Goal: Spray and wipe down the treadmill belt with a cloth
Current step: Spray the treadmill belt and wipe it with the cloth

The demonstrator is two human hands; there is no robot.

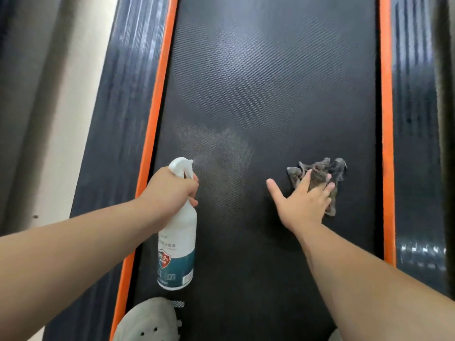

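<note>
Far left, the dark ribbed side rail point(128, 94) runs up the frame, and just inside it an orange strip point(157, 107) borders the belt. The left hand point(170, 190) comes in over that strip, fingers curled tight around the neck of a white spray bottle point(178, 242), one finger wrapped on the trigger. The nozzle points up the belt and a fine mist hangs right off its tip. The bottle is held upright above the belt's left edge. Its label has a teal lower band and a red shield badge on which ".9%" reads clearly; the other writing is too blurred to make out.

Below the bottle, at the bottom edge, a pale grey shoe point(147, 321) stands on the belt's left side.

Just beyond the nozzle a greyish wet patch point(221, 153) spreads over the black textured treadmill belt point(283, 82), with a fainter sheen farther up the middle.

Moving right, the right hand point(305, 205) lies flat on the belt, fingers straight and slightly apart, thumb stuck out wide to the left. The fingers press down on a crumpled grey cloth point(320, 171), which lies bunched on the belt's right half and pokes out past the fingertips.

Then the second orange strip point(386, 119), and last the right side rail point(416, 119), dark and ribbed.
</note>
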